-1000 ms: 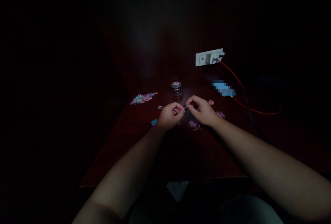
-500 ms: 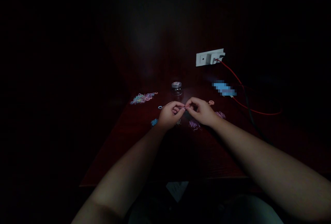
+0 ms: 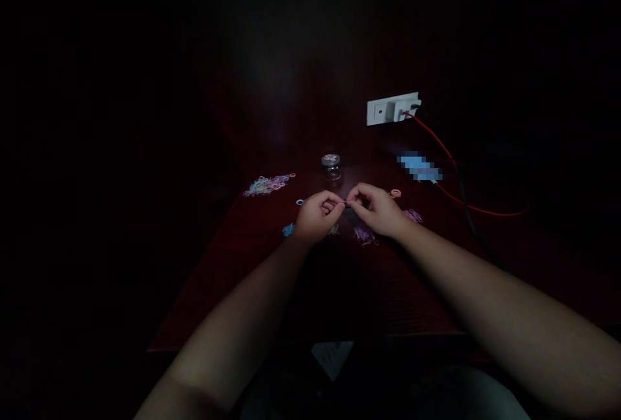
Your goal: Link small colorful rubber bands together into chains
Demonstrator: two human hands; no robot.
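Note:
My left hand (image 3: 315,217) and my right hand (image 3: 377,210) meet over the middle of the table, each closed in a pinch. Between their fingertips runs a thin purplish elastic band (image 3: 345,202), both hands gripping it. Small piles of bands lie around them: blue ones (image 3: 288,230) by the left wrist, pale yellow ones (image 3: 334,230) between the hands, purple ones (image 3: 363,234) just below the right hand, and pinkish-purple ones (image 3: 414,215) beyond its wrist. A light blue ring (image 3: 299,202) and orange rings (image 3: 396,193) are partly visible behind the hands.
A mixed heap of coloured bands (image 3: 268,185) lies at the back left. Behind my hands stands a clear lidded jar (image 3: 331,167). At right, a pixelated bright device (image 3: 420,166) connects by a red cable (image 3: 478,211) to a wall socket (image 3: 381,111). Surroundings are dark.
My fingertips have drawn very slightly apart, and a bit more of the band shows between them. The piles and the jar have stayed put.

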